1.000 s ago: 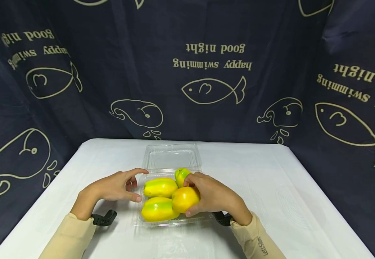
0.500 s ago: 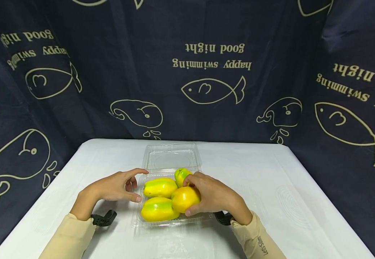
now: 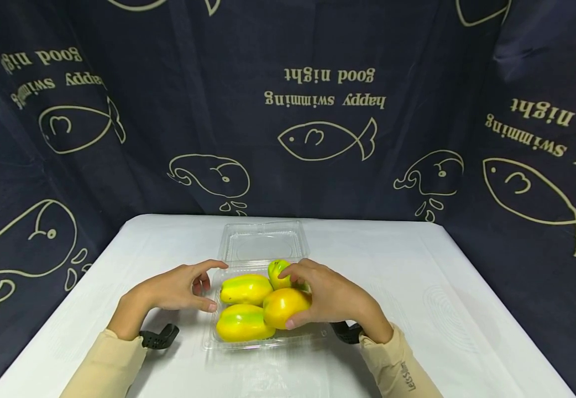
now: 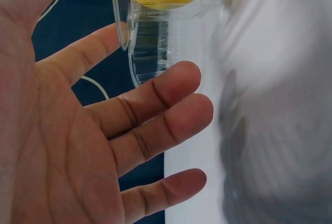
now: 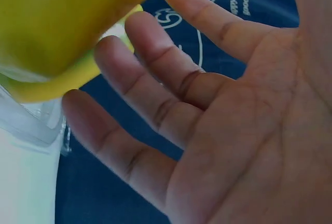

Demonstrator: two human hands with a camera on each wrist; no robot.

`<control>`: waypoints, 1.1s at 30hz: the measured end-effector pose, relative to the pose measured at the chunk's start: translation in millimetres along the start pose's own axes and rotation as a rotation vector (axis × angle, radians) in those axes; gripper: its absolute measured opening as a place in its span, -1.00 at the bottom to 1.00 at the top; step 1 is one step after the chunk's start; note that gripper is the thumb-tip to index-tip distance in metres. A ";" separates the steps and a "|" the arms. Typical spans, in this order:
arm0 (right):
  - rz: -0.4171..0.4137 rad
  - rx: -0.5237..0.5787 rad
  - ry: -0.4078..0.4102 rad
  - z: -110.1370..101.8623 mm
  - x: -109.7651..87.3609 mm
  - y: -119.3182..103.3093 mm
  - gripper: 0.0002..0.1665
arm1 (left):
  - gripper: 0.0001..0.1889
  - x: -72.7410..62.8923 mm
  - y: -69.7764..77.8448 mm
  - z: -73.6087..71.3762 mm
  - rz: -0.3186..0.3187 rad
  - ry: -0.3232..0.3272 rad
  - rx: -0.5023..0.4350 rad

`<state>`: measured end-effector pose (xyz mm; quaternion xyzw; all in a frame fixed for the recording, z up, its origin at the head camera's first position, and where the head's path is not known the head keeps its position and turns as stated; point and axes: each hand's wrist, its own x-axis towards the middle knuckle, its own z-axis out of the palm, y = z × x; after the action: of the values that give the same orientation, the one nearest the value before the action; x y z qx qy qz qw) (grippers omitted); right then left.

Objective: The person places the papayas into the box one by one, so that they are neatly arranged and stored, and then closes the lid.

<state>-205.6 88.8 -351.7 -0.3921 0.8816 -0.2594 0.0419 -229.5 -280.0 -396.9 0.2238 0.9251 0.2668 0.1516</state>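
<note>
Several smooth yellow fruits with green streaks lie in a clear plastic clamshell box (image 3: pixel 258 344) in the head view. My right hand (image 3: pixel 330 293) is spread around the front right fruit (image 3: pixel 284 307), the thumb right at its near side. The fingers extend loosely over it toward the back right fruit (image 3: pixel 278 272). In the right wrist view these fingers are nearly straight and apart, close to a yellow fruit (image 5: pixel 46 27). My left hand (image 3: pixel 176 286) stays at the box's left edge, near two more fruits, the rear one (image 3: pixel 245 289) and the front one (image 3: pixel 245 322). It holds nothing, and its index fingertip is at the box rim.
The box's clear lid (image 3: pixel 264 242) lies folded back behind it on the white table (image 3: pixel 392 260). A dark blue curtain (image 3: pixel 218 110) with fish and whale drawings hangs behind and at both sides. Each wrist wears a black strap (image 3: pixel 160 336).
My right hand's fingers have loosened and drawn slightly up and to the right from the front right fruit, showing more of it. The left hand has stayed in place.
</note>
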 end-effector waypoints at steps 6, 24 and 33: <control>0.002 0.086 0.092 -8.1 0.9 4.1 -0.13 | -0.07 -0.7 0.6 -1.2 0.004 -0.001 0.007; 0.094 0.131 0.406 -13.6 10.3 42.9 -0.44 | -0.07 0.7 -1.3 0.1 0.006 0.010 0.013; 0.149 0.174 0.399 -3.3 16.2 59.2 -0.46 | -0.08 0.7 -1.1 1.0 0.007 0.007 0.000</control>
<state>-257.3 111.7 -375.7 -0.2618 0.8733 -0.4028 -0.0805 -230.1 -280.1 -398.4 0.2263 0.9247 0.2682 0.1473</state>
